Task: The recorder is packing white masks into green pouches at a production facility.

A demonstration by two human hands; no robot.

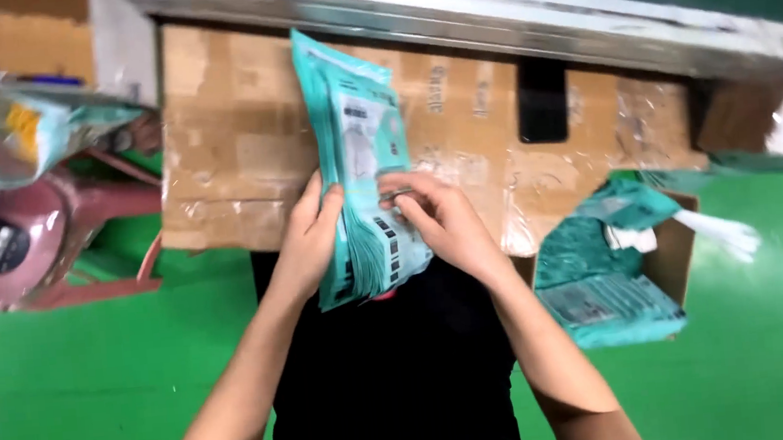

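The green floor [66,390] fills the lower view, and every place here is given from the taped cardboard tabletop [244,157], which lies under a metal rail [488,23]. Off its left edge stands a reddish plastic stool [25,243] with a clear bag [15,121] above it. At its lower right corner an open cardboard box [673,252] holds more teal packets [606,296] and some white pieces. A dark flat phone-like slab [541,98] lies on its far side, right of centre.

Across its near edge, at the middle, a stack of teal packets [359,176] stands on edge. The left hand [308,237] wraps the stack's left side, fingers clamped on it, thumb in front. The right hand [439,221] pinches near the front face; its fingers are together on something small that I cannot make out.

To square the stack well, I judge the left grip should stay firm while the lower edges are tapped level on the tabletop, since the glossy packets probably slide.
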